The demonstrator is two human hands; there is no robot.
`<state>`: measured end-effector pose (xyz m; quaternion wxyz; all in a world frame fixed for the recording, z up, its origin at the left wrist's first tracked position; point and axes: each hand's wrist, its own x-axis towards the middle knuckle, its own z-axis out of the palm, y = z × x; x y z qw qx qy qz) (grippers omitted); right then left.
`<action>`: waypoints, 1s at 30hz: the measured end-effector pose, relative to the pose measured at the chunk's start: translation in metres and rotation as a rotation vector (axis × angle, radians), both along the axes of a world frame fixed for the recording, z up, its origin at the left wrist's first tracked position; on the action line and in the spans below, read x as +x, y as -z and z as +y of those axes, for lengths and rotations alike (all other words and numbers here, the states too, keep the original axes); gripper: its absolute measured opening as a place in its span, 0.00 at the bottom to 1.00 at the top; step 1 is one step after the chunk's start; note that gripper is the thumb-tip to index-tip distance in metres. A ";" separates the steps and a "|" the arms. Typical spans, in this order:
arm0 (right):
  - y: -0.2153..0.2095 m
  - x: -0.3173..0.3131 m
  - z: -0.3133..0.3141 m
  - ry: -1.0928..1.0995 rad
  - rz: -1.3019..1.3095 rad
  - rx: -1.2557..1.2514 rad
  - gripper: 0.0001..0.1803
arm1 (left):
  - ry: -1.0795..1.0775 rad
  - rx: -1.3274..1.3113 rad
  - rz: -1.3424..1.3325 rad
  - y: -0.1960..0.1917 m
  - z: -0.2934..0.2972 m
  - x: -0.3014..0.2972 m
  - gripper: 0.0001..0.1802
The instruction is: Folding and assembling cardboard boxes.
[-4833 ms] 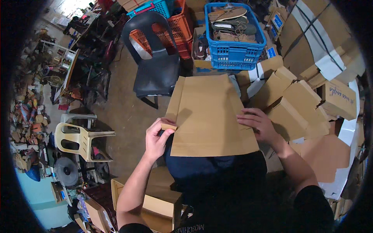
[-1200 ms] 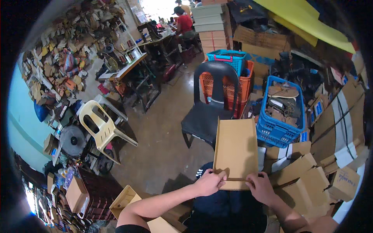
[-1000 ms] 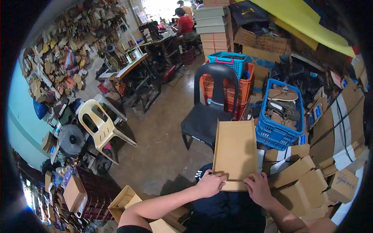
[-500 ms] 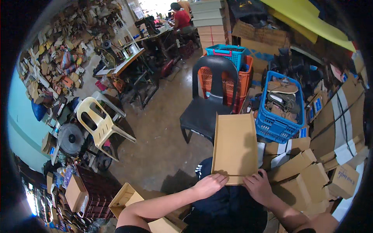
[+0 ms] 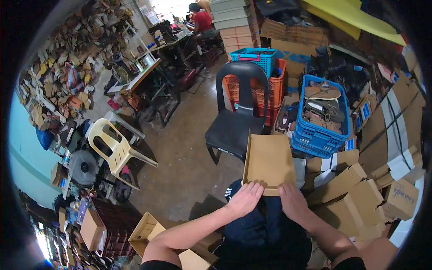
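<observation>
A shallow brown cardboard box tray (image 5: 271, 157) rests over my lap with its low side walls standing up. At its near left corner, my left hand (image 5: 245, 198) is closed on the near wall, fingers curled over the top edge. My right hand (image 5: 294, 203) grips the near right corner, its thumb side against the wall. Between the hands, a short stretch of the near wall shows. The inside of the tray holds nothing, and the far end reaches toward a black plastic chair (image 5: 234, 130).
To the right stand a blue crate (image 5: 320, 144) of shoes and several open cardboard boxes (image 5: 351, 207). An open carton (image 5: 146, 229) lies by my left elbow. A cream chair (image 5: 114, 146) and a fan (image 5: 83, 166) stand left. Far back, a person (image 5: 203, 21) sits at a table.
Both hands have moved slightly away from me along with the tray's near edge. The near wall now stands more upright, and the tray looks shorter from here. The view has shifted slightly.
</observation>
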<state>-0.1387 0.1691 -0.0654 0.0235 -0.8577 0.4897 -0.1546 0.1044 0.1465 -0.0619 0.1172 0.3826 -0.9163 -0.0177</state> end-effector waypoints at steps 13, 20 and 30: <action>0.012 0.007 -0.028 0.047 0.077 -0.088 0.09 | -0.022 -0.163 -0.109 0.006 -0.032 -0.020 0.10; 0.010 -0.005 -0.015 0.074 0.077 0.049 0.07 | 0.026 -0.179 -0.126 -0.006 -0.020 -0.020 0.08; -0.001 -0.018 -0.005 0.019 0.093 -0.083 0.09 | 0.099 -0.097 -0.073 0.005 -0.016 -0.005 0.11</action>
